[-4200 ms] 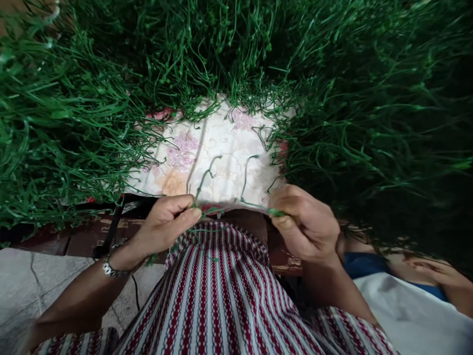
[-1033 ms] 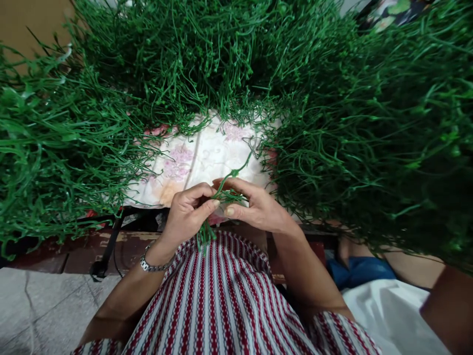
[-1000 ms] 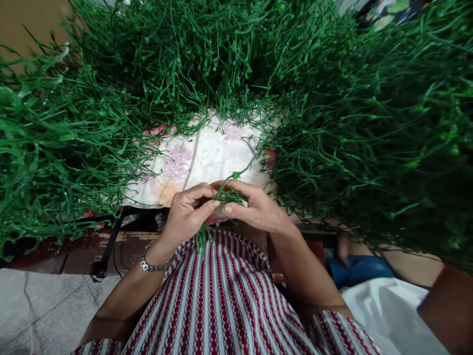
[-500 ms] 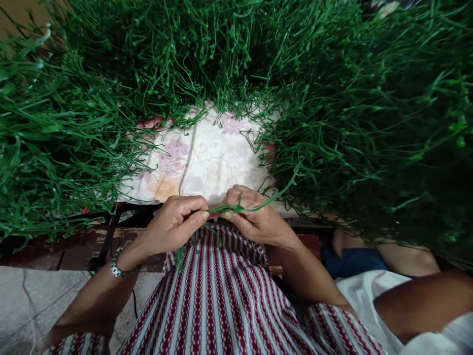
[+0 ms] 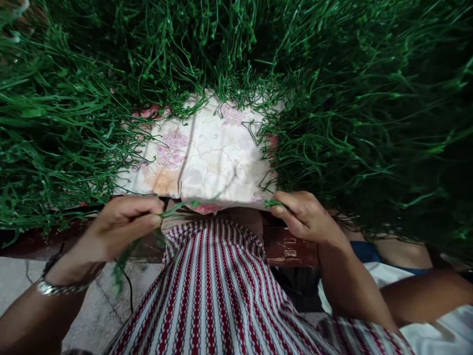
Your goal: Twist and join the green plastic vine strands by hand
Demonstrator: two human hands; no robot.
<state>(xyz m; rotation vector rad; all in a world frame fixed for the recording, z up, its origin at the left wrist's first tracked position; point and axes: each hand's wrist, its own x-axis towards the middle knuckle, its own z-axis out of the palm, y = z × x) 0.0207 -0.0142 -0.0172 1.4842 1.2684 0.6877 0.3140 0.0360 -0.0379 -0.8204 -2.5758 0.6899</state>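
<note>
My left hand (image 5: pixel 127 224) is closed in a pinch on green stems (image 5: pixel 177 209) at the left front edge of the cloth; their ends stick out to the right, and a blurred part hangs below the hand. My right hand (image 5: pixel 299 214) pinches a short green piece (image 5: pixel 272 202) near the cloth's right front corner. A wide gap separates the two hands. Between and beyond them lies the white floral cloth (image 5: pixel 221 158). Heaps of long green stems (image 5: pixel 55 123) surround the cloth on the left, the far side and the right.
A dark red wooden edge (image 5: pixel 291 246) runs along the front. Striped fabric (image 5: pixel 218 286) covers my lap. At the lower right, another person's arm (image 5: pixel 428 296) and white clothing are close to my right arm. A black cord (image 5: pixel 129 291) hangs at the lower left.
My hands, close together before over the stems, have moved apart, left and right. The long stem that ran across my right hand no longer lies there; a small green piece shows at its fingertips.
</note>
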